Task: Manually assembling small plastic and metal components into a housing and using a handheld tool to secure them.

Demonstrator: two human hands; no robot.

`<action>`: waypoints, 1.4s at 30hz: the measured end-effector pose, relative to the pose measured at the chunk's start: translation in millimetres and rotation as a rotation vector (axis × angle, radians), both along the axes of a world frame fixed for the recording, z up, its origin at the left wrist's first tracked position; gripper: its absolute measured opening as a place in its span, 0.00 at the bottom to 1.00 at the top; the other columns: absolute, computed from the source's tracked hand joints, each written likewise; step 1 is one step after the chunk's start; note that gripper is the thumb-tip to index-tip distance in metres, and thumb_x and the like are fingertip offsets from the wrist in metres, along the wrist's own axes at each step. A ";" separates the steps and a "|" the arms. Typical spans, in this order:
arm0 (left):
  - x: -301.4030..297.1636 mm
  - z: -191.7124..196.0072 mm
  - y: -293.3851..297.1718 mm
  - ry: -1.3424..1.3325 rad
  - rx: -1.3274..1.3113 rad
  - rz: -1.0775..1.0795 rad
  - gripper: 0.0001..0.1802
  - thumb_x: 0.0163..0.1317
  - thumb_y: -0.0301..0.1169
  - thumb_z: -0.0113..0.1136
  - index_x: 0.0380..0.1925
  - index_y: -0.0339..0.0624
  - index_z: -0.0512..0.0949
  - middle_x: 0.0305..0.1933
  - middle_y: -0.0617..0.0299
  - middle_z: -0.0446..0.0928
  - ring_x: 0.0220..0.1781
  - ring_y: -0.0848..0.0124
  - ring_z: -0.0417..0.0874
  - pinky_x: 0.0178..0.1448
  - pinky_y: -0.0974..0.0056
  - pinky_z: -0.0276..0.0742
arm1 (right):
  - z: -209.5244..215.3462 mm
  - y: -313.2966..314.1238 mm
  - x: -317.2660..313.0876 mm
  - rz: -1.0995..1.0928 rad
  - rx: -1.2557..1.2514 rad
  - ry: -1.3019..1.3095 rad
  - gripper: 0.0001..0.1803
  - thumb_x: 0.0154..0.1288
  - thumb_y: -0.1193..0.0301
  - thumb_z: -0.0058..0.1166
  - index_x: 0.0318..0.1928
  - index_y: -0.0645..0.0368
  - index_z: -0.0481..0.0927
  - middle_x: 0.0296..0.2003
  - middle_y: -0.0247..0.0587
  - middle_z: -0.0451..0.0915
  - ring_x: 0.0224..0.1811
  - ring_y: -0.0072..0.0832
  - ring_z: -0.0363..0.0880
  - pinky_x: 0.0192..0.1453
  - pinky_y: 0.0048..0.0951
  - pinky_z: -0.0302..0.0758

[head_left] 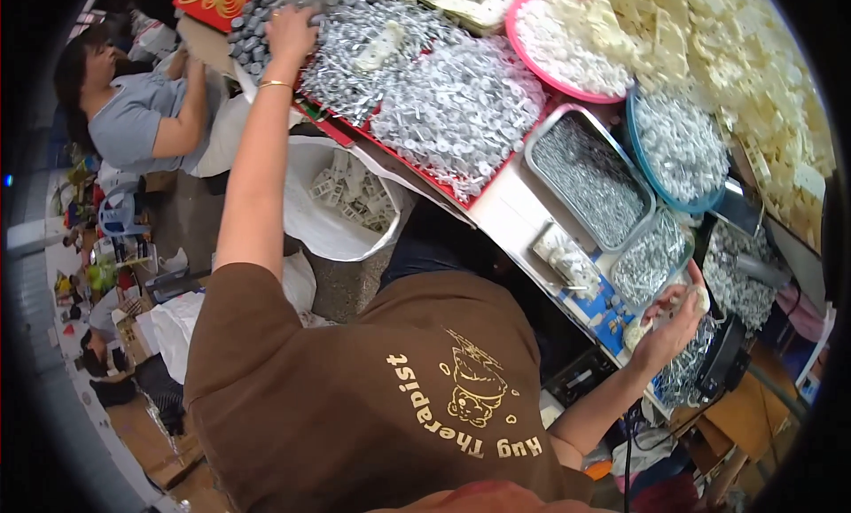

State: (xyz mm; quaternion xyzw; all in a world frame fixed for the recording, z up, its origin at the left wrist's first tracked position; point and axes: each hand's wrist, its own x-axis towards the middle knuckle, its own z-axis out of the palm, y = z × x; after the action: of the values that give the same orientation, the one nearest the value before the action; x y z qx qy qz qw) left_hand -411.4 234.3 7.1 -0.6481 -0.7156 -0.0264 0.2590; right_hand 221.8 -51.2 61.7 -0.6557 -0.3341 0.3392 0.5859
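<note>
Silvery metal parts heap (443,105), left hand (291,30) spread flat on it, right hand (675,316) grip pinching small white piece (700,298)

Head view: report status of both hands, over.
Left hand stretched out, palm down on heap of silver metal parts. Right hand pinching small whitish piece near grey tray. Nothing blocking either hand.
</note>
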 end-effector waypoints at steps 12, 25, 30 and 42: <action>216.0 43.3 -97.2 -1.636 -0.107 -0.690 0.17 0.58 0.22 0.71 0.47 0.39 0.82 0.47 0.63 0.84 0.48 0.75 0.83 0.52 0.69 0.80 | 12.2 -4.3 -15.9 0.144 -0.047 -0.124 0.17 0.74 0.69 0.53 0.57 0.67 0.79 0.22 0.27 0.73 0.18 0.12 0.68 0.20 0.17 0.63; 416.6 17.4 -219.5 -1.238 -0.484 -1.198 0.21 0.41 0.43 0.79 0.35 0.49 0.83 0.38 0.70 0.83 0.45 0.67 0.81 0.61 0.57 0.66 | -14.9 -16.3 -25.7 0.104 -0.130 -0.049 0.07 0.70 0.71 0.62 0.42 0.62 0.84 0.23 0.26 0.75 0.18 0.12 0.69 0.20 0.17 0.63; 425.5 10.7 -223.6 -1.114 -0.420 -1.133 0.24 0.41 0.46 0.78 0.36 0.50 0.81 0.34 0.70 0.81 0.45 0.67 0.80 0.63 0.53 0.58 | -27.1 -27.4 -28.2 0.193 -0.206 -0.188 0.06 0.67 0.71 0.65 0.38 0.62 0.85 0.24 0.28 0.78 0.22 0.14 0.71 0.25 0.19 0.66; 422.2 11.4 -226.8 -1.034 -0.514 -1.157 0.19 0.48 0.38 0.76 0.40 0.50 0.84 0.36 0.71 0.83 0.46 0.71 0.82 0.65 0.54 0.55 | -20.7 -27.6 -23.2 0.267 0.074 -0.616 0.06 0.68 0.72 0.62 0.40 0.63 0.84 0.29 0.37 0.82 0.24 0.23 0.77 0.29 0.25 0.72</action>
State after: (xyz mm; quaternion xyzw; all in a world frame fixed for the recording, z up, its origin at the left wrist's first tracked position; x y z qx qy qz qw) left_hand 10.8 7.5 18.5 -0.8601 -0.2806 -0.2867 -0.3150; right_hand 198.6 -78.7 40.9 -0.6561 -0.5905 0.1868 0.4311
